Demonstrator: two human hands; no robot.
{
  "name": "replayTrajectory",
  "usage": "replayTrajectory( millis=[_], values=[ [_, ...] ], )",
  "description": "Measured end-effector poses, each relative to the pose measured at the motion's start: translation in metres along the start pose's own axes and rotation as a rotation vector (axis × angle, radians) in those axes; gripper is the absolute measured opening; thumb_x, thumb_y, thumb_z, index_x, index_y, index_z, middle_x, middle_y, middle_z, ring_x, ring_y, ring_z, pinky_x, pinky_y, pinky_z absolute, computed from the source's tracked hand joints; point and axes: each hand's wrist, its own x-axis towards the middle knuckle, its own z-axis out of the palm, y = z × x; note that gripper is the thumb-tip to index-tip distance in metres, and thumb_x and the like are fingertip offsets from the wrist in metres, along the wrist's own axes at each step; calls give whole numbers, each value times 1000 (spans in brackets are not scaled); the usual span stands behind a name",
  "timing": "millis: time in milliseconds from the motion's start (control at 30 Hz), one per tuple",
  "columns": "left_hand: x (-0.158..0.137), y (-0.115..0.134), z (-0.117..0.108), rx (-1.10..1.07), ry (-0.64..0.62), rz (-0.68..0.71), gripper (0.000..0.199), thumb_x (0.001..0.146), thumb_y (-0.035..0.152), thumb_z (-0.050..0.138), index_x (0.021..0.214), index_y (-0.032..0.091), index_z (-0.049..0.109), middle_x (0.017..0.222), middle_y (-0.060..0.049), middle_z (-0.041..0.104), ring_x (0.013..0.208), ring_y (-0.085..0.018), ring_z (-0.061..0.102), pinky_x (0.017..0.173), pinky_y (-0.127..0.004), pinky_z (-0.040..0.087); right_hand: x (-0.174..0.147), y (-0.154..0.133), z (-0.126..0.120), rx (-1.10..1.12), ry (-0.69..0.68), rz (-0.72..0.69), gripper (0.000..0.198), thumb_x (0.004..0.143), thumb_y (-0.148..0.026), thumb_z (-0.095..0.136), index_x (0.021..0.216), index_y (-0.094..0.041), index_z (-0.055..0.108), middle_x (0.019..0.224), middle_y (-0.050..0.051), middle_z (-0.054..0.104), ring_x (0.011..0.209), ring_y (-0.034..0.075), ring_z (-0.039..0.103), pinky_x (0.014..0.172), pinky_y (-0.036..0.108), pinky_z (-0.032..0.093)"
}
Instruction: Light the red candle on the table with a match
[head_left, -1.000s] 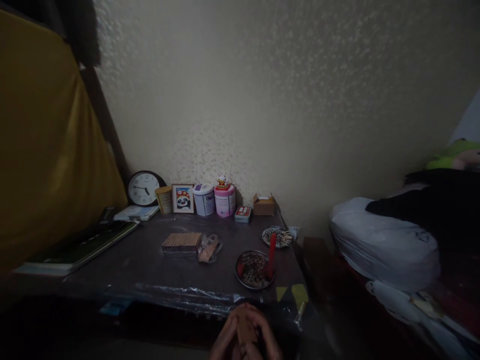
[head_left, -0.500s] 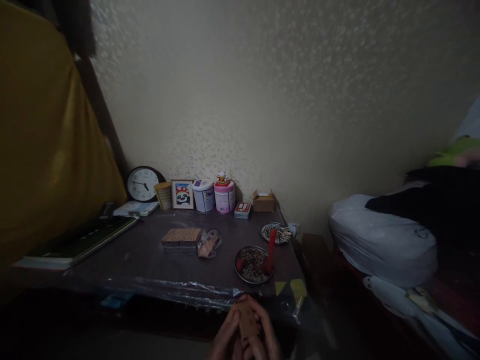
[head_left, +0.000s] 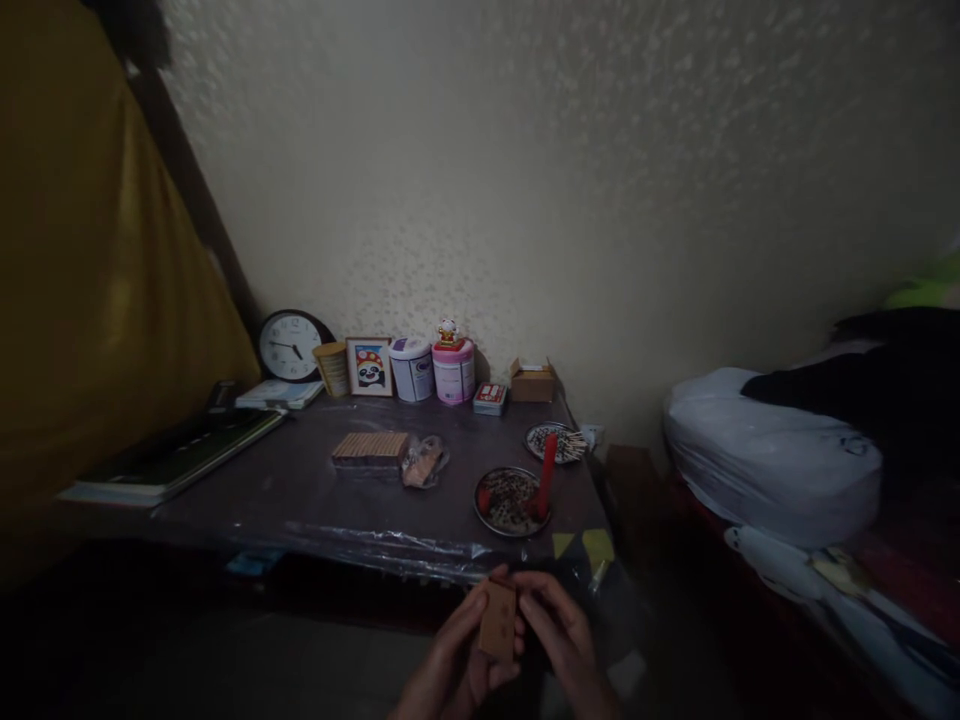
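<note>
My left hand (head_left: 450, 665) and my right hand (head_left: 564, 640) meet low in the view, in front of the table's near edge. Together they hold a small tan box (head_left: 497, 620), upright, the fingers of both hands on its sides. Just beyond it on the dark table (head_left: 300, 500) sits a round metal plate (head_left: 511, 500) with a red candle (head_left: 547, 475) standing in it. A second plate (head_left: 555, 442) with matchsticks lies further back.
A stack of small boxes (head_left: 370, 451) and a plastic-wrapped item (head_left: 424, 464) lie mid-table. Along the wall stand a clock (head_left: 289, 346), a framed panda picture (head_left: 370, 367), two tins (head_left: 433, 370) and a cardboard box (head_left: 532, 381). Books (head_left: 176, 460) lie left; bedding (head_left: 772, 455) right.
My hands have risen further into view with the small tan box, which now stands clear between my fingers. The camera has tilted slightly, so the table sits higher.
</note>
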Motion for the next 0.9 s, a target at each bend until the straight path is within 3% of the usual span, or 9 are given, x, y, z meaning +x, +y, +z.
replayTrajectory(
  millis=[100,233,467,633,733,900],
  values=[
    [-2,-4,1,60,-23,-49,34,87,30,47,117,17,53,81,-9,70,68,-16,65,60,-25,47,1,3,-2,13,70,24,21,76,-40,63,81,-19,66,71,0,64,67,15,59,62,23,46],
    [-2,-7,-1,89,-74,-55,35,88,30,44,118,15,52,84,-10,69,67,-16,65,56,-24,46,0,-1,-2,80,23,63,18,77,-37,62,77,-19,64,59,-4,59,51,10,53,52,20,42],
    [-1,-9,-4,87,-52,-93,38,89,33,40,123,16,47,80,-11,69,63,-15,65,52,-23,47,4,6,-4,37,84,71,20,74,-39,64,72,-19,62,61,-2,61,53,12,54,51,21,43],
    [1,-6,-4,47,2,-114,34,87,31,43,114,12,54,73,-9,69,58,-14,64,48,-21,47,2,5,-4,-113,94,-27,21,78,-39,60,74,-19,63,66,-1,62,60,14,58,55,21,45],
    [1,-4,-5,36,30,-132,33,86,32,44,106,9,58,69,-9,68,54,-13,63,46,-20,46,1,4,-5,-264,89,-137,18,82,-35,57,77,-19,65,74,1,66,72,16,61,66,23,47],
    [3,-2,-6,65,35,-107,34,86,34,45,101,8,60,65,-9,68,47,-11,60,43,-19,45,0,2,-7,-408,8,-320,17,88,-28,49,86,-22,66,86,4,64,84,17,62,74,25,47]
  ],
)
